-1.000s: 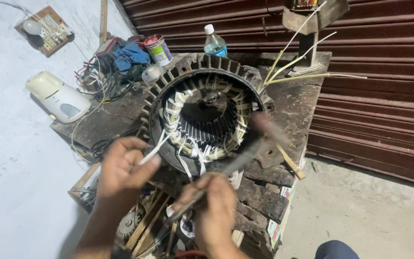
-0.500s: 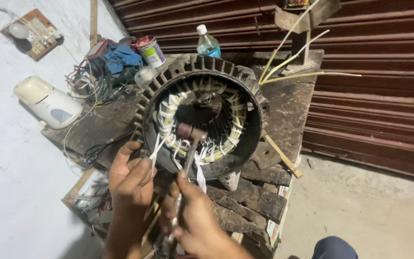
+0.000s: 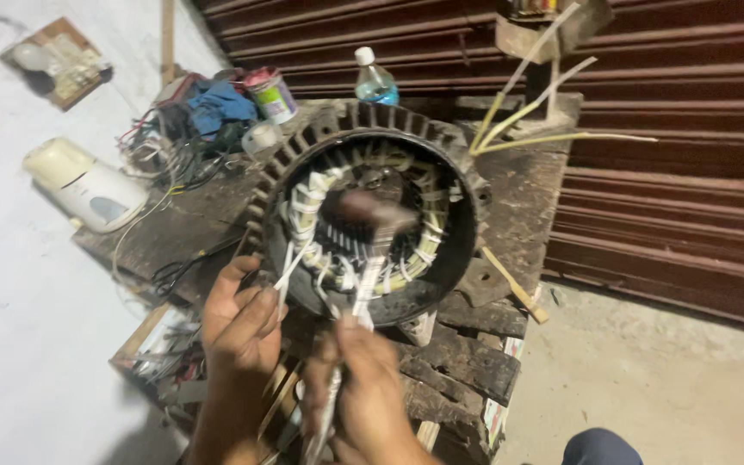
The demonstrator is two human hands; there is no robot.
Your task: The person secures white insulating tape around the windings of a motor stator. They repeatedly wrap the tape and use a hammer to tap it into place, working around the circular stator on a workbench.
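A large finned motor stator [image 3: 449,164] lies on a rough wooden bench [image 3: 467,362], its opening facing up, with white-taped copper windings [image 3: 307,207] around the inside. My right hand [image 3: 363,387] grips the handle of a hammer [image 3: 370,217]; its blurred head hangs over the windings near the front of the bore. My left hand [image 3: 238,314] rests at the stator's front left edge and pinches white sleeved leads [image 3: 286,271] that come out of the winding.
At the back left of the bench lie tangled wires [image 3: 152,151], a blue cloth [image 3: 217,102], a paint tin [image 3: 270,93] and a plastic bottle [image 3: 375,82]. A cream appliance [image 3: 88,185] sits left. Pale sticks [image 3: 527,108] jut at back right. A shutter door [image 3: 691,172] stands behind.
The hammer swung from the stator's right side over to the windings at the front of the bore. My left hand stayed on the white leads. The view drifted slightly.
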